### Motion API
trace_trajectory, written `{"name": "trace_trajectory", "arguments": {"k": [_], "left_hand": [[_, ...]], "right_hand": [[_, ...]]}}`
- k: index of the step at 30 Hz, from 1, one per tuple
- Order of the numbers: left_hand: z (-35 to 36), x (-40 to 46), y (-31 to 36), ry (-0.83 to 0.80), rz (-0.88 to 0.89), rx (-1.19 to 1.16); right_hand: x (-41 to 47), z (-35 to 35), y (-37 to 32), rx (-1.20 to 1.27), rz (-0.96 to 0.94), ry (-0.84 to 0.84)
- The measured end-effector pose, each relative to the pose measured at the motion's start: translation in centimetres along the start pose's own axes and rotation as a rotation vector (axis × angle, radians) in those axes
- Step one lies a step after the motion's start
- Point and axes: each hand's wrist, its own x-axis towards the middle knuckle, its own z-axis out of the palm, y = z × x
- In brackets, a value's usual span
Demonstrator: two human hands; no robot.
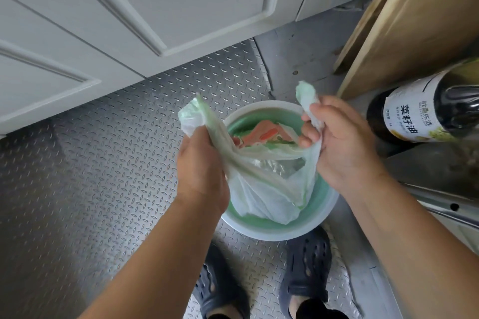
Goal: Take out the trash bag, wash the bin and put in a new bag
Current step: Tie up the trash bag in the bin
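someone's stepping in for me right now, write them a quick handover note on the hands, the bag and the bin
Left hand: grip closed on one gathered handle of the trash bag.
Right hand: grip closed on the other handle.
The bag, pale green with rubbish inside, is untied and sits in the bin, which stands on the metal floor in front of the feet.
Done: handles gathered up.
Left: tie or lift the bag out, wash the bin, fit a new bag. No new bag is in view.

Metal floor (103,163), bin (272,233), oil bottle (404,119)
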Motion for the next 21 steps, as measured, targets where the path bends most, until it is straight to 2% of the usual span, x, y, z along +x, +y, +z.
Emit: {"name": "trace_trajectory", "arguments": {"k": [3,5,10,14,17,21], "left_hand": [[0.4,-1.1,-0.1,-0.069,0.113,0.107],[0.8,-1.7,-0.1,-0.144,0.154,0.186],[1.7,-2.3,-0.4,-0.237,0.231,0.299],[2.1,-2.4,-0.4,-0.231,0.327,0.483],[2.0,-2.4,0.0,-0.206,0.440,0.621],[2.3,-2.4,1.1,-0.209,0.545,0.717]], "right_hand": [[0.6,0.5,0.4,-0.363,-0.111,-0.074],[1.0,1.4,0.6,-0.492,-0.132,-0.126],[1.4,4.0,1.4,-0.377,-0.021,-0.179],[1.3,4.9,1.8,-0.335,0.142,-0.228],[1.6,4.7,1.7,-0.422,0.226,-0.266],[1.6,4.3,1.3,-0.655,0.219,-0.314]]}}
